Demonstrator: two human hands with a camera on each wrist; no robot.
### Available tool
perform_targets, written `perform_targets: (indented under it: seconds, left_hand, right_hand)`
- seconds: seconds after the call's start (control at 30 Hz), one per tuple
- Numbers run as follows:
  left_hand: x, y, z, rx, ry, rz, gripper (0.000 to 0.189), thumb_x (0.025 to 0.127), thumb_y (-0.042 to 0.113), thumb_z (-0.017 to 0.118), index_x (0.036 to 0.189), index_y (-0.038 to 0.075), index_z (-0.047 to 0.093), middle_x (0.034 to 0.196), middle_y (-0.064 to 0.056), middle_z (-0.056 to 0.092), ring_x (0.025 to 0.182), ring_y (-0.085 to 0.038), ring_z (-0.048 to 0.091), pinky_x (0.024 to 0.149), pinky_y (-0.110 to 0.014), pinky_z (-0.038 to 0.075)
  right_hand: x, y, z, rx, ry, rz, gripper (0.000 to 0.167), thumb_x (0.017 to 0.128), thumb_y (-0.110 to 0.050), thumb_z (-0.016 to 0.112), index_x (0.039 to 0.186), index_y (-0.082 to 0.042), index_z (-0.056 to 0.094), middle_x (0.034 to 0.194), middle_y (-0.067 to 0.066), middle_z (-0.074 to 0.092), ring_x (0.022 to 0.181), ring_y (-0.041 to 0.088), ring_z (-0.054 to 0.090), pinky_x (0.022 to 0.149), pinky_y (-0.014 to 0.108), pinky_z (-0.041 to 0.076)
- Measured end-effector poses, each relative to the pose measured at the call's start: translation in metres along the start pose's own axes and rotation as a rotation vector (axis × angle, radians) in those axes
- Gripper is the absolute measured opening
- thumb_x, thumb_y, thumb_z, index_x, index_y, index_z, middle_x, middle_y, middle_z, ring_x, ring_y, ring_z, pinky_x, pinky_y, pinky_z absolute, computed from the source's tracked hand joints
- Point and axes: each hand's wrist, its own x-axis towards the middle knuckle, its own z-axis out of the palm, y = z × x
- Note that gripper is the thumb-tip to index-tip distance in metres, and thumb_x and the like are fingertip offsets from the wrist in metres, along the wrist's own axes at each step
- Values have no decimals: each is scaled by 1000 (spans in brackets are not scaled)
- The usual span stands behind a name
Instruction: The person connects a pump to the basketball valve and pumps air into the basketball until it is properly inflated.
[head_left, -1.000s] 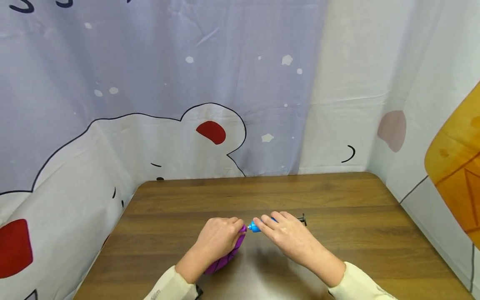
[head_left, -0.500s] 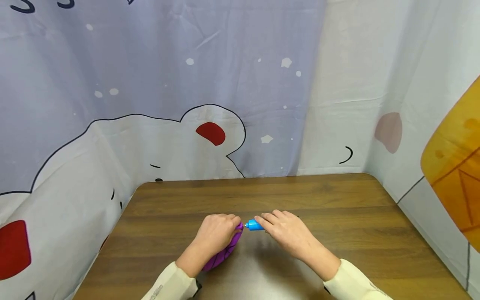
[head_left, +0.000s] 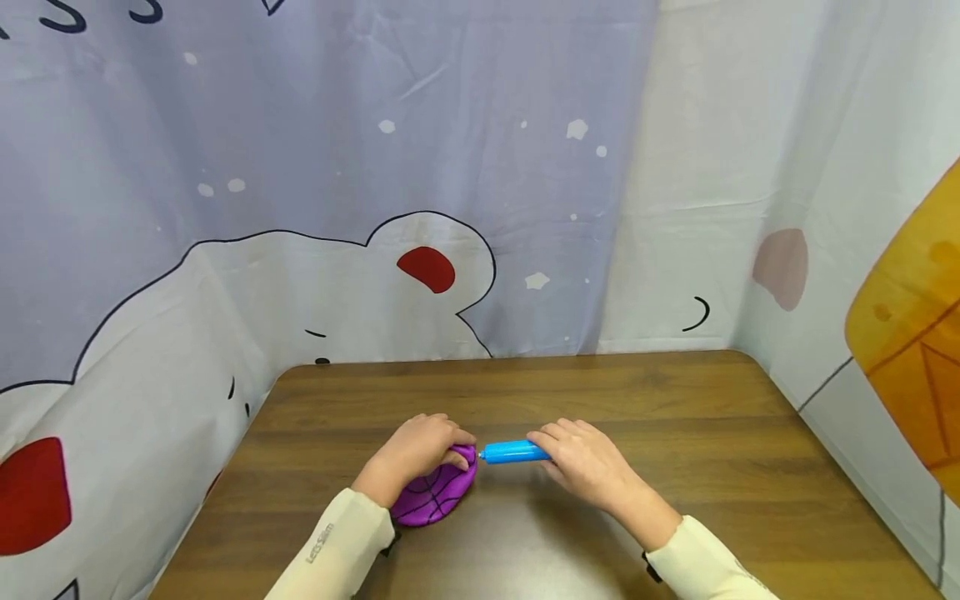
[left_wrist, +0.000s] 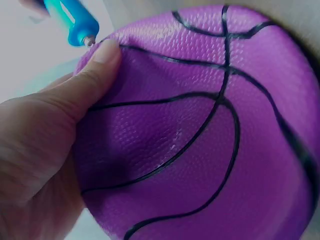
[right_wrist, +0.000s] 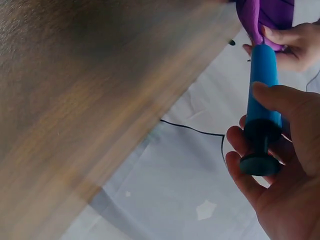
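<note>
A purple, partly flattened basketball (head_left: 433, 497) with black lines hangs from my left hand (head_left: 416, 450). In the left wrist view the thumb presses on the rim of the ball (left_wrist: 175, 142), and the other fingers are mostly hidden behind it. My right hand (head_left: 588, 462) holds a blue ball pump (head_left: 512, 452), its metal tip pointing at the ball's edge beside the left thumb. Whether the tip is inside the ball cannot be made out. In the right wrist view, the thumb and fingers are around the barrel, near the dark pump handle (right_wrist: 260, 165), which looks pushed nearly in.
Beneath both hands lies a brown wooden table (head_left: 337, 400). A printed cloth curtain (head_left: 540, 183) stands behind its far edge and along both sides.
The right hand sits farther back along the pump, so more of the blue barrel shows. The left hand has shifted slightly left, and the ball has turned, showing more of its face.
</note>
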Motion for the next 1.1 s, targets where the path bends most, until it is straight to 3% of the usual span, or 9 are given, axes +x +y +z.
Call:
perform_targets:
  seconds: [0.13, 0.27, 0.43, 0.67, 0.83, 0.93, 1.1]
  left_hand:
    - [5, 10, 0, 13, -105, -128, 50, 89, 41, 71, 136, 24, 65, 125, -3, 67, 119, -27, 57, 100, -56, 50]
    - [11, 35, 1, 45, -111, -197, 60, 91, 36, 75, 146, 20, 55, 139, -6, 59, 130, -30, 51, 107, -57, 45]
    - [23, 66, 8, 51, 32, -184, 62, 93, 35, 72, 147, 13, 52, 140, -5, 59, 130, -26, 54, 107, -50, 47]
    - [42, 94, 21, -39, 273, -214, 54, 93, 36, 74, 136, 7, 57, 125, -6, 67, 114, -23, 63, 97, -40, 55]
    - [47, 102, 29, -31, 391, -214, 38, 92, 32, 75, 123, 13, 65, 108, 0, 70, 97, -18, 65, 84, -34, 58]
    - [47, 104, 32, 5, 453, -204, 34, 90, 29, 77, 118, 14, 66, 103, 1, 71, 91, -17, 65, 78, -33, 58]
    - [48, 106, 35, 76, 515, -193, 38, 87, 26, 79, 119, 12, 64, 102, 0, 69, 90, -17, 64, 75, -32, 58]
  right_hand:
    - [-3, 4, 2, 67, -10, 46, 44, 75, -20, 89, 114, -7, 72, 101, 0, 72, 95, 17, 68, 91, 38, 59]
    - [-4, 7, 4, 181, -41, 134, 41, 78, -18, 88, 115, -9, 71, 103, 0, 70, 93, 15, 67, 89, 36, 60]
    - [-3, 9, 4, 448, -45, 283, 38, 80, -12, 86, 112, -7, 67, 105, 0, 62, 86, 10, 60, 74, 28, 57]
    - [-2, 10, -1, 755, 2, 493, 39, 82, -12, 85, 113, -7, 61, 108, 2, 60, 92, 13, 64, 80, 26, 58]
    - [-9, 10, -6, 1012, 52, 607, 38, 87, -7, 79, 118, -2, 58, 116, 19, 61, 101, 20, 69, 83, 24, 60]
    - [-13, 10, -9, 1029, 123, 609, 35, 87, -4, 78, 117, 2, 61, 115, 22, 63, 102, 24, 70, 84, 27, 61]
    - [-18, 8, -8, 838, 257, 561, 29, 82, -1, 81, 110, -1, 73, 106, 13, 72, 91, 18, 72, 77, 26, 62]
